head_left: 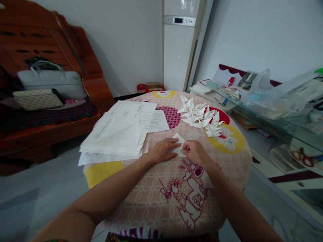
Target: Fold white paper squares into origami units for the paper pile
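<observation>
Small printed paper (178,138), partly folded, lies on the cloth-covered table between my hands. My left hand (163,150) rests flat on its left side, fingers stretched out and a little apart. My right hand (193,151) is curled, thumb and fingers pinching or pressing the paper's right edge; the exact grip is partly hidden. Beyond my right hand sits a cluster of folded white paper pieces (199,114) with pointed tips. A thick stack of printed sheets (116,129) lies to the left, with a smaller printed sheet (154,121) at its right side.
The round table wears a pink patterned cloth (148,201). A glass shelf (290,129) at the right holds plastic bags (267,95), papers and small items. Scissors (302,157) lie lower down. A wooden bench (93,87) with a grey bag (52,82) stands left.
</observation>
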The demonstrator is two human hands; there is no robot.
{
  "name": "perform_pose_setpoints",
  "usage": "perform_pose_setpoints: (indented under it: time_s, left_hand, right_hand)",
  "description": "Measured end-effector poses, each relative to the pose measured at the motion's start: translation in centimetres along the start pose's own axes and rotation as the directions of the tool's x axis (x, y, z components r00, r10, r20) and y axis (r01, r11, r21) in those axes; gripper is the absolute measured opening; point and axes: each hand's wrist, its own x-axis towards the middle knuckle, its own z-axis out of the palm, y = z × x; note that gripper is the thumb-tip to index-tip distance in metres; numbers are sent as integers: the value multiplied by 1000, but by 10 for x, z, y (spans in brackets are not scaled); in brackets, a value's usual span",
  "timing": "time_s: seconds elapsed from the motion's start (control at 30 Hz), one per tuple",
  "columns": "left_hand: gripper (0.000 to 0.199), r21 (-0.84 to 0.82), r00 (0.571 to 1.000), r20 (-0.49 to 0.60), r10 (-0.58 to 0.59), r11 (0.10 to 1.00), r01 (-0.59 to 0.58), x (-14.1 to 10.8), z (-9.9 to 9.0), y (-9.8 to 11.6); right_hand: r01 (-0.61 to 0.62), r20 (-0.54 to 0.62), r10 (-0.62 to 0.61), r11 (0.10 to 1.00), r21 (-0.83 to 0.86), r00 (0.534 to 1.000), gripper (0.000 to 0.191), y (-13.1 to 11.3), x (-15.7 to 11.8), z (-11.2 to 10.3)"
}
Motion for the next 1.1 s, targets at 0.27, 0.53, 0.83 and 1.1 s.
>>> perform_pose_setpoints:
  time_s: [0.27,0.53,0.83,1.1]
  left_hand:
    - [57,39,992,102,-70,997,66,-11,-18,-10]
    - [76,64,925,324,-199,980,188,-25,-54,-25]
    - [74,-92,955,280,-97,988,128,-35,-75,-43]
    - [37,-227,918,-41,-395,898,377,-3,-35,-22]
  right_hand:
    - [-40,54,43,998,-58,998,5,11,4,18]
    - [-51,33,53,998,-45,998,7,11,3,19]
    - [-101,24,100,995,17,995,9,12,-1,15]
    - [-106,-6,107,990,96,994,9,16,-3,20]
